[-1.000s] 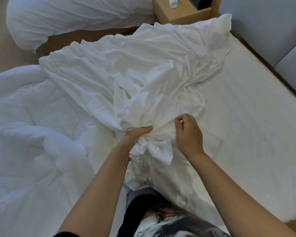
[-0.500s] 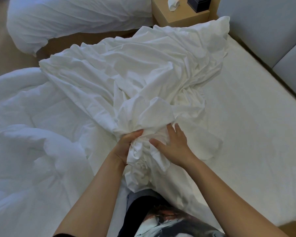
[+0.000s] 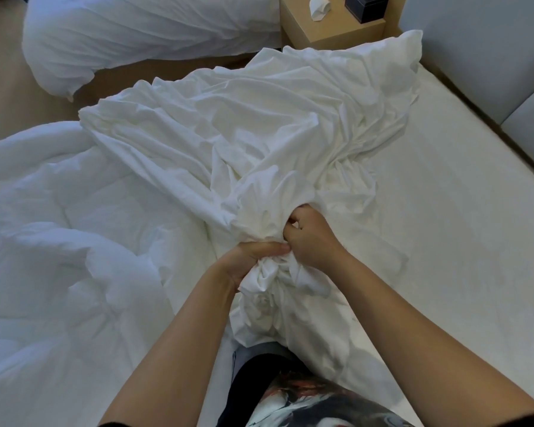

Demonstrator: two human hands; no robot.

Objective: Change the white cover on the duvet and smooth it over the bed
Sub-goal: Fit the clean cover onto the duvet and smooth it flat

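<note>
Head view. I see both grips curled tight on 1 gathered bunch of the white cover (image 3: 259,134): the left grip (image 3: 253,257) clamps the bunch, and the right grip (image 3: 309,235) pinches folds just beside it. The cover fans out crumpled across the bed (image 3: 460,226). The duvet (image 3: 59,241) lies outside it, at its left. The bedside bench (image 3: 330,29) carries a black box (image 3: 366,6) and a tissue (image 3: 319,7).
</note>
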